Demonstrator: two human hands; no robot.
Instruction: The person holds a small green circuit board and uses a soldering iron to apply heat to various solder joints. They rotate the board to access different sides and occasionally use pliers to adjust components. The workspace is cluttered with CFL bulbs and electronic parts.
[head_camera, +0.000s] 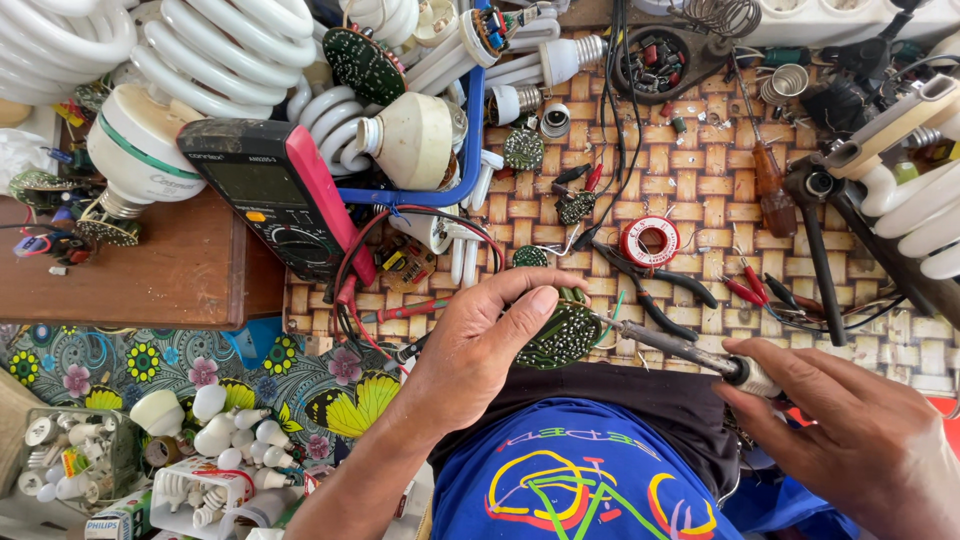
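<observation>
Left hand (487, 335) pinched on a round green circuit board (562, 335) at the woven mat's (690, 170) near edge, right hand (850, 430) seemingly closed around a metal-shafted soldering iron (670, 342), tip touching the board

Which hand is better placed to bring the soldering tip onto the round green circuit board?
The right hand. It grips the handle of the thin metal soldering iron, whose tip already points at the round green circuit board. The left hand is occupied holding that board.
</observation>
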